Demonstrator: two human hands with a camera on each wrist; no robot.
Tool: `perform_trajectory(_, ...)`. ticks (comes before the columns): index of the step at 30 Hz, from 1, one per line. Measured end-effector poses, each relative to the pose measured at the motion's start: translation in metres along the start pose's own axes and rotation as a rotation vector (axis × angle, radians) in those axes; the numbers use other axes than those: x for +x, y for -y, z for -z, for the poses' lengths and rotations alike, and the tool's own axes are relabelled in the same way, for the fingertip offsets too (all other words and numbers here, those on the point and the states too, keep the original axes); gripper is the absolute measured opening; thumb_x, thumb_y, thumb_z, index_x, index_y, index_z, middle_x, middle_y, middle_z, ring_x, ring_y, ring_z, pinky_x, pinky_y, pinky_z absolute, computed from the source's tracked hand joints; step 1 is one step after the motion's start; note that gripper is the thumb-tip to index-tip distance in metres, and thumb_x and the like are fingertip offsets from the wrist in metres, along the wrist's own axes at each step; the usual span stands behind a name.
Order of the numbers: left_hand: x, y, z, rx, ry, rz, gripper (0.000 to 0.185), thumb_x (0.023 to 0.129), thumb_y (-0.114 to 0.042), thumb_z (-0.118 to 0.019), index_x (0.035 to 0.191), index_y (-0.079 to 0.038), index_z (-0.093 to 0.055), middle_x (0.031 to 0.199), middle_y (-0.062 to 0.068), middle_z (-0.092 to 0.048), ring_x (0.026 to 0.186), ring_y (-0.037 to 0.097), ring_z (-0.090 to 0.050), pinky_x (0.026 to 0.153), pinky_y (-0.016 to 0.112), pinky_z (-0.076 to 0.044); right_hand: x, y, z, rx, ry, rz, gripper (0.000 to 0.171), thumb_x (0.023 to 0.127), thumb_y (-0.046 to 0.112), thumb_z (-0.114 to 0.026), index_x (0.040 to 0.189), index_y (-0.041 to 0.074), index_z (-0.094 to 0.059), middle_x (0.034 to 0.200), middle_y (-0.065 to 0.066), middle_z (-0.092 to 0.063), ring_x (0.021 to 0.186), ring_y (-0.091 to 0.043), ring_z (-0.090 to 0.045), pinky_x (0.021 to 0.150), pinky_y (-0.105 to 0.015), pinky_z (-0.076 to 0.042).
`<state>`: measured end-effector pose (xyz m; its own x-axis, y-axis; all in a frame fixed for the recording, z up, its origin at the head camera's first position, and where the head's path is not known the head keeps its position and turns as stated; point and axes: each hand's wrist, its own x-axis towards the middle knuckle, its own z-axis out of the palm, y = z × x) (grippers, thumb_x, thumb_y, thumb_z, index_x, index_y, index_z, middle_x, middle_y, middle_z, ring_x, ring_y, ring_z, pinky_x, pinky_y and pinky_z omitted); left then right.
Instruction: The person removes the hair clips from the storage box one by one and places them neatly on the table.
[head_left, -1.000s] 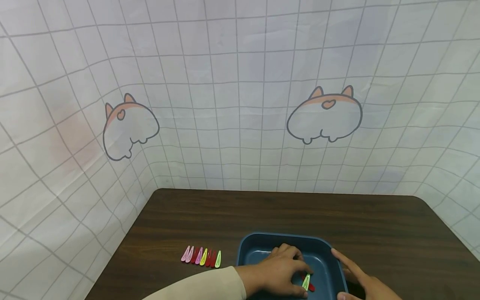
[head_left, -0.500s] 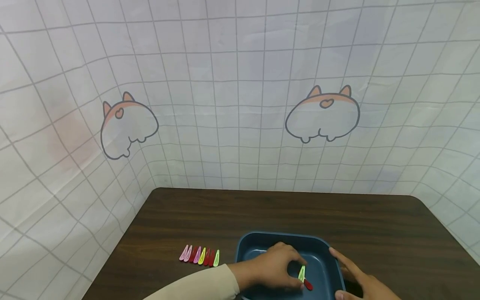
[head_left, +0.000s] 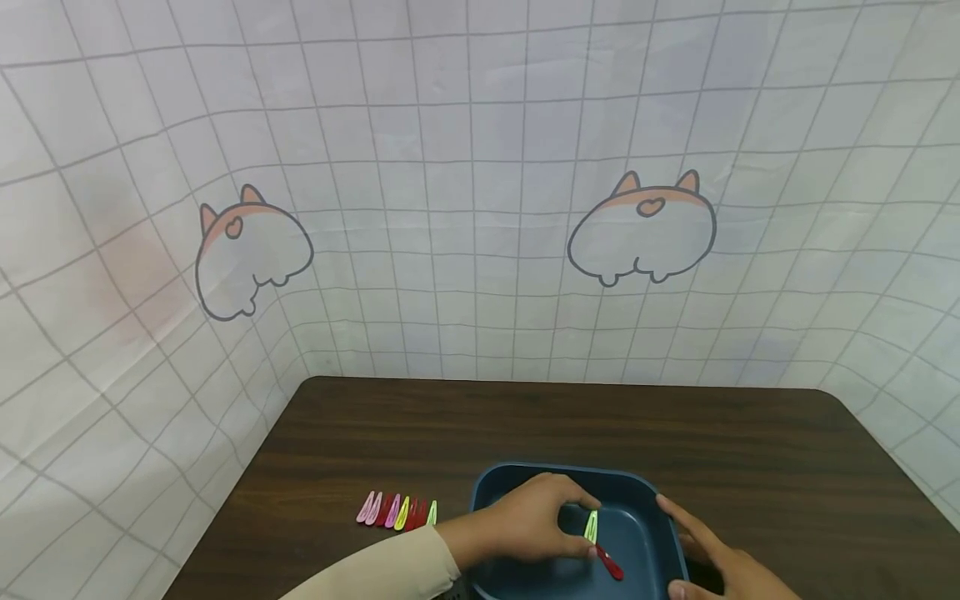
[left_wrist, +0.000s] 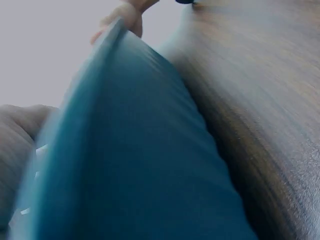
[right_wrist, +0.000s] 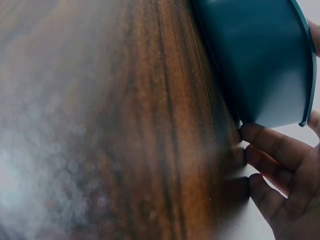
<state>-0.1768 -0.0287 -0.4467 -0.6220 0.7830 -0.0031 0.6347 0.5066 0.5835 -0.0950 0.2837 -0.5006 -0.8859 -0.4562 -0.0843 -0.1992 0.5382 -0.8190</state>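
Note:
A dark blue tray [head_left: 517, 472] stands on the table's front part. My left hand [head_left: 532, 517] reaches into it and pinches a light green hair clip [head_left: 591, 526] between thumb and index finger. Just below the thumb is a red hair clip [head_left: 611, 564], its upper end close to the fingertips; whether it is touched I cannot tell. At the tray's right side my right hand [head_left: 723, 558] holds the rim, index finger stretched along it. The right wrist view shows that hand's fingertips [right_wrist: 255, 132] low by the tray's outer wall. In the left wrist view the tray wall hides most of the left hand [left_wrist: 17, 145].
Left of the tray, a neat row of hair clips [head_left: 392, 511] in pink, red, yellow and green lies on the dark wooden table [head_left: 420, 417]. The left sleeve [head_left: 390, 571] passes close below the row. A white gridded curtain [head_left: 480, 250] surrounds the table.
The left hand has moved up and left inside the tray, carrying the green clip away from the red one, which now shows more fully. The right hand stays at the rim.

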Motion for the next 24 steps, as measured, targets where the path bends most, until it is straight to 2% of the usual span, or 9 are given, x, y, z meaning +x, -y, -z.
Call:
perform_trajectory(7,-0.009,-0.003,0.015,0.005,-0.026,0.0,0.05,0.093,-0.045,-0.076,0.137,-0.023,-0.066,0.134,-0.017,-0.058,0.131,0.007,-0.049,0.107,0.032,-0.043,0.0,0.001,0.001,0.006,-0.006,-0.017,0.087,0.103,0.027,-0.062,0.164,0.019,-0.001,0.144,-0.044,-0.04,0.12,-0.068,-0.047,0.069,-0.069,-0.054)
perform_trajectory(14,-0.017,0.002,0.021,0.033,-0.038,-0.014,0.051,0.092,-0.045,-0.076,0.136,-0.021,-0.066,0.134,-0.017,-0.058,0.131,0.008,-0.049,0.107,0.032,-0.043,0.0,0.002,0.002,0.017,-0.005,-0.005,0.087,0.103,0.024,-0.063,0.165,0.019,-0.002,0.143,-0.045,-0.041,0.12,-0.069,-0.046,0.069,-0.072,-0.053)
perform_trajectory(19,-0.028,0.004,0.029,0.041,-0.08,-0.017,0.05,0.091,-0.044,-0.078,0.135,-0.02,-0.068,0.131,-0.017,-0.06,0.129,0.009,-0.049,0.105,0.033,-0.044,0.001,0.002,0.002,0.0,-0.009,0.02,0.087,0.103,0.023,-0.062,0.165,0.021,-0.001,0.143,-0.043,-0.044,0.118,-0.067,-0.049,0.068,-0.063,-0.057)
perform_trajectory(24,-0.04,0.007,0.037,0.033,-0.121,-0.023,0.05,0.091,-0.042,-0.078,0.134,-0.018,-0.068,0.13,-0.015,-0.061,0.127,0.01,-0.05,0.105,0.035,-0.045,0.001,0.002,0.002,-0.018,-0.018,0.028,0.087,0.102,0.023,-0.063,0.165,0.021,-0.003,0.142,-0.042,-0.044,0.118,-0.066,-0.05,0.069,-0.068,-0.055)
